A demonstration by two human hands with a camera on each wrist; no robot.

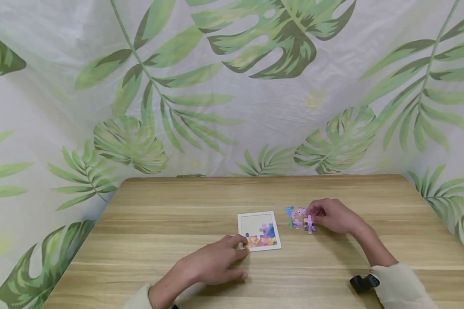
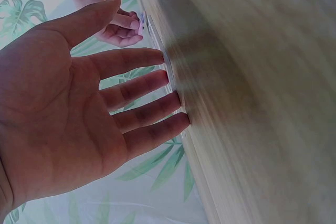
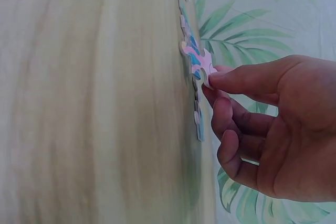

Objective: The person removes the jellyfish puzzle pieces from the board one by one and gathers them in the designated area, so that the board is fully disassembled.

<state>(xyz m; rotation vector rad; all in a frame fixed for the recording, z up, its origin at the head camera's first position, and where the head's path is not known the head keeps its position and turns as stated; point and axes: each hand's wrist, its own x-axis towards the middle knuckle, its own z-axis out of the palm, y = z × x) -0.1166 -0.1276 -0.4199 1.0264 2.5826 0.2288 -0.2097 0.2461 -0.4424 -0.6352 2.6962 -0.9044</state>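
My right hand (image 1: 334,216) is pinching a jigsaw piece (image 3: 207,62) right of the tray (image 1: 250,224) my straight-fingered left hand (image 1: 215,262) is touching.

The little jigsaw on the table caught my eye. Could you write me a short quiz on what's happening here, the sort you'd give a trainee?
1. Which hand pinches a pink piece? A: left hand; B: right hand; C: neither.
2. True or false: in the head view, the loose pieces lie to the left of the tray.
3. Do the fitted pieces line the tray's near border or its far border, as the person sits?

Key:
1. B.
2. False; they lie to its right.
3. The near border; the far left part is bare.
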